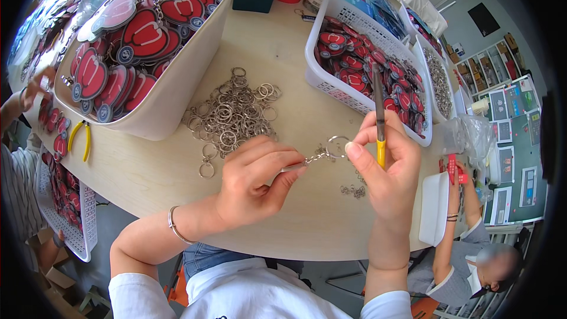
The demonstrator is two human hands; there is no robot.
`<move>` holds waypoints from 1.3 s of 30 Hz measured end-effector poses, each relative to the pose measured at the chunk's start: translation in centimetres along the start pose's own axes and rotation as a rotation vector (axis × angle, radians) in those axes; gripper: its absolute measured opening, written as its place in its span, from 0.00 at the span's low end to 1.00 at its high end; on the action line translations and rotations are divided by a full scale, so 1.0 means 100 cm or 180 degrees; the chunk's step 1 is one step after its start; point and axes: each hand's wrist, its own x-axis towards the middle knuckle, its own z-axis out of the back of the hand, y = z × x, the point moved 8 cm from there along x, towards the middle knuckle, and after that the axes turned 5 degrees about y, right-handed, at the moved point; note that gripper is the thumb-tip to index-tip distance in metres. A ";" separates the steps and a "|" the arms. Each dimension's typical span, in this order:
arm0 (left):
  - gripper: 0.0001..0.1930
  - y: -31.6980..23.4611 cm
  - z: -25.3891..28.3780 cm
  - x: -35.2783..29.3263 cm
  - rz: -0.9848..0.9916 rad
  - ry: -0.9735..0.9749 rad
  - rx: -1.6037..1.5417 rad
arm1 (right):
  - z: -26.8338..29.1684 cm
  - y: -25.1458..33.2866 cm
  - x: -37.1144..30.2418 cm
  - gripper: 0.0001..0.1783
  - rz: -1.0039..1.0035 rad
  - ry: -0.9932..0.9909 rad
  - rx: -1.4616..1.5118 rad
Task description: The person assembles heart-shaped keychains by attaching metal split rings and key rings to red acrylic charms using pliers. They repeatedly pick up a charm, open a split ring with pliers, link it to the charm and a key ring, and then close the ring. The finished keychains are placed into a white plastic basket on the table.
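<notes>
My left hand [254, 180] pinches a thin flat keychain tag [292, 167], seen edge-on, above the table. A short metal chain [317, 156] runs from it to a split key ring [338, 147]. Thumb and finger of my right hand [391, 165] close on that ring's right side. The same hand also grips pliers with yellow handles [380, 136], their dark jaws pointing up and away. Beyond my left hand lies a heap of loose metal key rings [233, 115]. Several tiny metal links [352, 191] lie on the table between my hands.
A white bin [171, 106] of red keychains stands at the left, a white basket [319, 65] of them at the far right. Yellow-handled pliers [80, 140] lie by the left edge. A white tray [434, 210] sits right, near a person [466, 260]; another person's hand [38, 88] shows left.
</notes>
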 end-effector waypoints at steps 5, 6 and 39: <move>0.10 -0.004 0.005 0.002 -0.0169 -0.0083 0.0128 | 0.000 0.005 -0.019 0.09 -0.0099 -0.0025 -0.0143; 0.10 -0.006 0.006 0.002 -0.0232 -0.0063 0.0171 | -0.001 0.005 -0.022 0.10 -0.0072 0.0040 -0.0199; 0.15 -0.046 0.011 -0.004 -0.1547 0.0336 0.1147 | -0.021 0.012 -0.065 0.16 0.1067 0.0718 -0.1454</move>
